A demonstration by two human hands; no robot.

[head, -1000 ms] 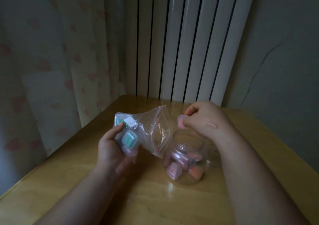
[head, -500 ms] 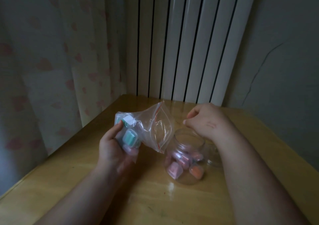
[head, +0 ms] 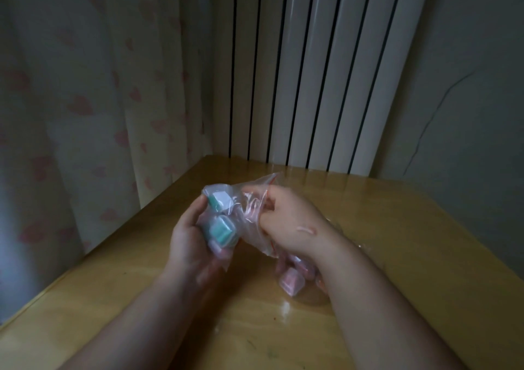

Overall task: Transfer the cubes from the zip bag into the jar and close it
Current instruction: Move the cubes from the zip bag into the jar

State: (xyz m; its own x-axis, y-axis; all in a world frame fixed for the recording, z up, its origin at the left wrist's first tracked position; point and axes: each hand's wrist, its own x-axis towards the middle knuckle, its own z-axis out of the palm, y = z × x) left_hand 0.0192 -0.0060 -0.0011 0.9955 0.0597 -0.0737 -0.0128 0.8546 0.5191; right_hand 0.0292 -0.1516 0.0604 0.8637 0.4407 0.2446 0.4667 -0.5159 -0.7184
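- So my left hand [head: 190, 242] was wrapped around the bottom end of the clear zip bag [head: 226, 213], holding it up off the wooden table [head: 397, 227] with the thumb along the near-left side.
- Inside the bag I could make out a teal cube [head: 221, 230] sitting right against my palm, and another teal-and-white cube [head: 219, 200] just above it near the top corner. There was something pinkish lower down in the bag too, but it was too blurry to call.
- My right hand [head: 286, 222] was at the bag's mouth, the end with the red zip strip, fingers [head: 255, 198] pushed in through the opening. Honestly couldn't tell if they had closed on a cube in there or were just poking around, the plastic and the motion blur hid it.
- The clear jar [head: 300, 287] stood on the table just under my right wrist, mostly covered by the forearm. It was open on top as far as I could see, and it had pink cubes [head: 290, 281] in the bottom, plus a bit of orange at the right edge.
- Bag and jar were close, the bag's lower lip hanging right over the jar's rim.
- Behind the table: a white ribbed radiator [head: 312, 71], and a curtain with pink hearts [head: 85, 100] to the left.
- Pretty dim lighting overall.
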